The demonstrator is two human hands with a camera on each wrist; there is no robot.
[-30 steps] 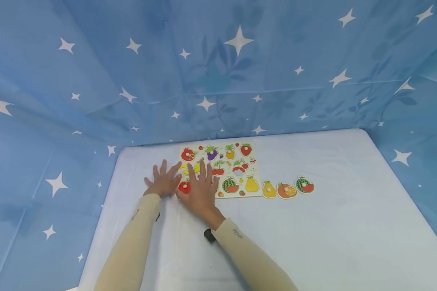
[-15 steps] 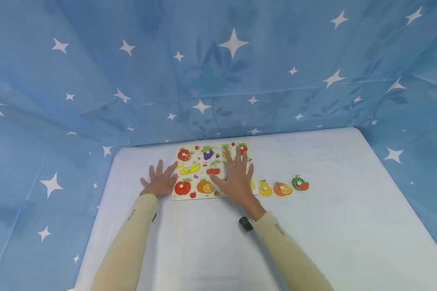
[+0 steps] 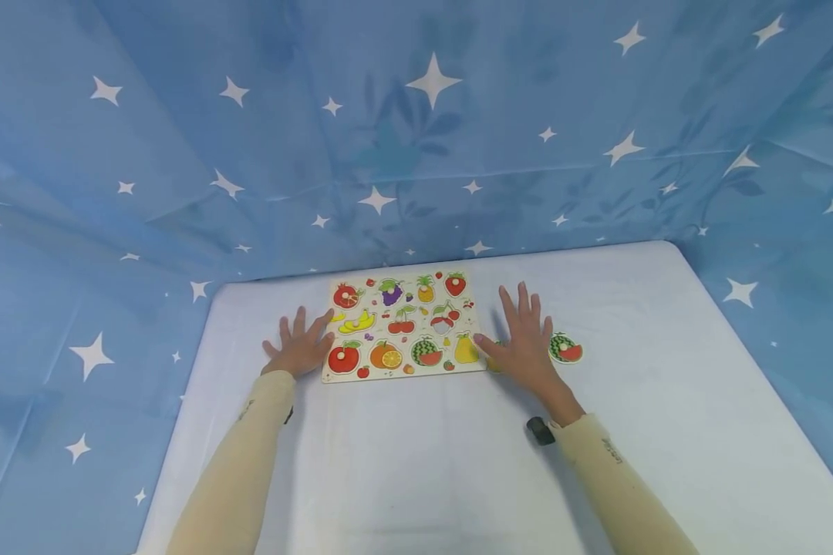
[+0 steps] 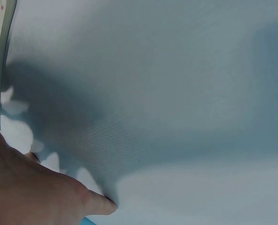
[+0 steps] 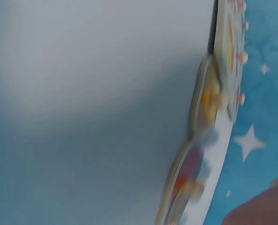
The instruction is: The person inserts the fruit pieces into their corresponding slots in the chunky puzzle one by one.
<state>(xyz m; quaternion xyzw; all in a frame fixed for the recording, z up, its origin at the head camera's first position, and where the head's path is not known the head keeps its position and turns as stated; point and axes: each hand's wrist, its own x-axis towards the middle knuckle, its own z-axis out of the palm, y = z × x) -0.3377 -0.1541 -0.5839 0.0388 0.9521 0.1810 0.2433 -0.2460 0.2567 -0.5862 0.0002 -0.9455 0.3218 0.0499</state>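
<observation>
A wooden fruit puzzle board (image 3: 406,356) lies flat on the white table, with printed fruit and knobbed pieces. My left hand (image 3: 297,347) is spread at its left edge, thumb and forefinger right at the side; the left wrist view shows the board's edge (image 4: 3,51) by those fingers. To the right of the board, my right hand (image 3: 527,351) hovers with fingers spread and holds nothing. Under it, a loose pear piece (image 3: 495,362) is partly covered. A loose orange piece (image 5: 183,171), hidden in the head view, shows blurred in the right wrist view. Beyond lies a watermelon piece (image 3: 565,348).
A white cloth (image 3: 416,462) covers the table. Blue curtains (image 3: 284,154) with white stars stand behind and at both sides, close behind the board's far edge.
My right hand has moved right, from over the board's left part across it to above the loose pieces. My left hand stays at the board's left edge. The head view has shifted slightly.
</observation>
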